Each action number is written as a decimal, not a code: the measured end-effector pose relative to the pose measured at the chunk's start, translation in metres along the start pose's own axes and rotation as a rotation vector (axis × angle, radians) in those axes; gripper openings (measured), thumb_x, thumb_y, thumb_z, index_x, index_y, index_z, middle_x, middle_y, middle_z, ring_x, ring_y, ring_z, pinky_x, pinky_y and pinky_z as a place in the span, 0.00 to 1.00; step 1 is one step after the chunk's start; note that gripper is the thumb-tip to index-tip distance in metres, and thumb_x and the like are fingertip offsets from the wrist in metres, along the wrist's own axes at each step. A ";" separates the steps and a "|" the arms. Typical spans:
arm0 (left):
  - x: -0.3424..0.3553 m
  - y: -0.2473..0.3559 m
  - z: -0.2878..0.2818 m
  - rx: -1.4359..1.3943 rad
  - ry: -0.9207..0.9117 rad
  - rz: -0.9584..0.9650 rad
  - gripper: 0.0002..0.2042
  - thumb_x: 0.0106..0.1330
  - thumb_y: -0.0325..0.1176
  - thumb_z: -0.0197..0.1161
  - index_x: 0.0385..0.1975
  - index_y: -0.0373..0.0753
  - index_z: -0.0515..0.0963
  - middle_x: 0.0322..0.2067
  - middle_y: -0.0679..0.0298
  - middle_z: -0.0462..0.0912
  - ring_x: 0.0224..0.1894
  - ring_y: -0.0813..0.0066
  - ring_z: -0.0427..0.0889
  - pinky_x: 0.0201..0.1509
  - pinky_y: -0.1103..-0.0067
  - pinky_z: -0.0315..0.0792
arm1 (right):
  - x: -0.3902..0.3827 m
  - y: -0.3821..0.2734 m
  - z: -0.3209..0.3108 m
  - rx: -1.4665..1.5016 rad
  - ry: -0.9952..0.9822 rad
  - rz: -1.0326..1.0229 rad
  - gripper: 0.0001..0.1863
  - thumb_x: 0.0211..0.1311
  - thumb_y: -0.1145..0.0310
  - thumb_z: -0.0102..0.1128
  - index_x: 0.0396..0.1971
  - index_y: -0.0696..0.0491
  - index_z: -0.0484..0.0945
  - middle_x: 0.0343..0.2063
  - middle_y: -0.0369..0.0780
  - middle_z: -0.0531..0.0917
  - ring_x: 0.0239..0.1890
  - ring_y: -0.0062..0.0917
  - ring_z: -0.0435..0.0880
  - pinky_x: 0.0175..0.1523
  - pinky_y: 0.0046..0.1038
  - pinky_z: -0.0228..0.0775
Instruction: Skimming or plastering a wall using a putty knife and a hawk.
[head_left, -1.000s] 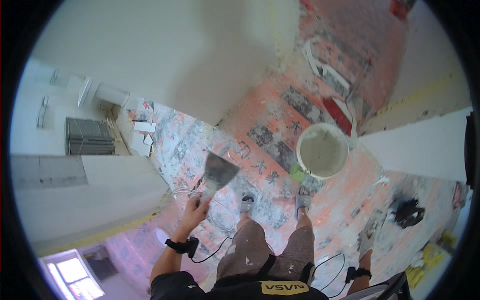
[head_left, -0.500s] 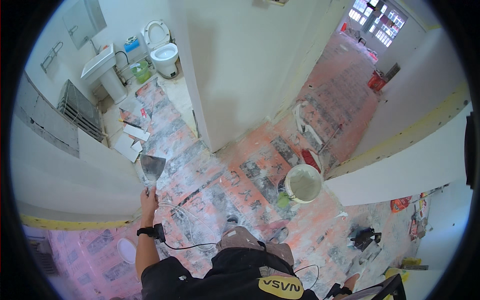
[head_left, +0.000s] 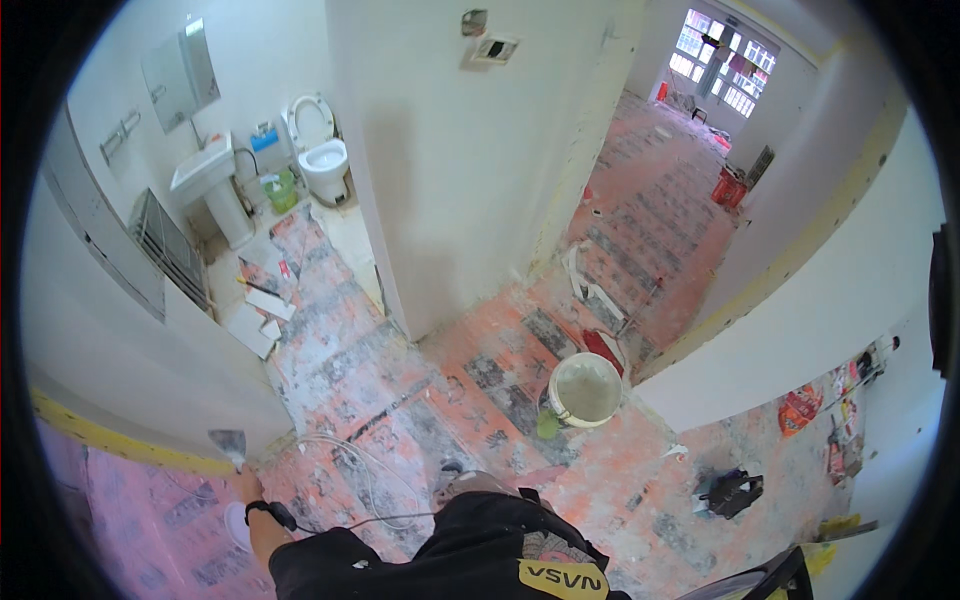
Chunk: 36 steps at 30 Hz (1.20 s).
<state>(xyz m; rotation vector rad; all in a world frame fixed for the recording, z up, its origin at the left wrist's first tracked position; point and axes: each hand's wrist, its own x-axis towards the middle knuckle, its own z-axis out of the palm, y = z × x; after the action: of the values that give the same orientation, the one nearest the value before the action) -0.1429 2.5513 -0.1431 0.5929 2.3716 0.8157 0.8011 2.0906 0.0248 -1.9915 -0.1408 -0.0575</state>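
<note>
My left hand (head_left: pixel 244 486) is closed round the handle of a wide putty knife (head_left: pixel 228 442). Its grey blade points away from me and lies close to, or against, the lower end of the white wall (head_left: pixel 150 355) on the left, near a yellow edge strip (head_left: pixel 120 440). I cannot tell whether the blade touches the wall. A dark strap with a small device and a cable sits on the left wrist. My right hand is out of the picture.
A white bucket (head_left: pixel 586 390) of pale paste stands on the covered floor ahead, beside a red object (head_left: pixel 603 350). A loose white cable (head_left: pixel 365 455) lies by my feet. A black bag (head_left: pixel 735 492) is at the right. Wall corners (head_left: pixel 410 335) divide the rooms; a toilet (head_left: pixel 325 165) stands far left.
My left hand has swung left and nearer to me with the putty knife, from over the floor to the wall's edge. My right hand has dropped out of view. The view has shifted.
</note>
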 end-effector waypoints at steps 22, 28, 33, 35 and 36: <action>-0.199 -0.108 -0.034 0.080 0.501 0.395 0.18 0.64 0.37 0.55 0.46 0.27 0.78 0.36 0.43 0.83 0.34 0.44 0.80 0.40 0.61 0.73 | 0.116 0.018 -0.140 0.296 0.034 -0.184 0.31 0.63 0.75 0.60 0.66 0.60 0.62 0.43 0.39 0.79 0.35 0.19 0.75 0.39 0.24 0.71; -0.214 0.065 -0.098 -0.470 0.009 0.486 0.11 0.70 0.38 0.56 0.43 0.37 0.73 0.18 0.66 0.71 0.17 0.72 0.71 0.21 0.72 0.67 | 0.156 -0.001 -0.182 0.298 0.061 -0.248 0.31 0.63 0.76 0.60 0.66 0.60 0.63 0.42 0.38 0.79 0.36 0.19 0.75 0.41 0.23 0.71; -0.428 0.333 -0.105 -0.424 -0.398 0.874 0.10 0.71 0.42 0.58 0.35 0.43 0.71 0.17 0.74 0.67 0.12 0.87 0.62 0.12 0.84 0.55 | 0.167 0.004 -0.233 0.303 0.121 -0.242 0.31 0.64 0.77 0.59 0.66 0.60 0.63 0.42 0.38 0.78 0.36 0.18 0.74 0.42 0.23 0.71; -0.507 0.387 -0.104 -0.431 -0.568 0.963 0.10 0.71 0.42 0.58 0.36 0.42 0.71 0.19 0.73 0.69 0.12 0.87 0.62 0.13 0.86 0.54 | 0.165 0.010 -0.251 0.325 0.154 -0.244 0.31 0.64 0.77 0.59 0.66 0.60 0.63 0.41 0.38 0.78 0.37 0.18 0.74 0.42 0.23 0.71; -0.540 0.410 -0.087 -0.417 -0.708 0.960 0.10 0.71 0.41 0.59 0.37 0.41 0.71 0.20 0.72 0.69 0.12 0.86 0.62 0.14 0.86 0.54 | 0.191 0.020 -0.268 0.197 0.018 -0.346 0.28 0.64 0.79 0.57 0.65 0.60 0.65 0.36 0.33 0.73 0.35 0.18 0.72 0.46 0.20 0.69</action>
<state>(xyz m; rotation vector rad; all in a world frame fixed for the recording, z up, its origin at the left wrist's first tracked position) 0.2972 2.5071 0.3785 1.5545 1.1576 1.1751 0.9993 1.8522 0.1376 -1.7518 -0.4612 -0.2742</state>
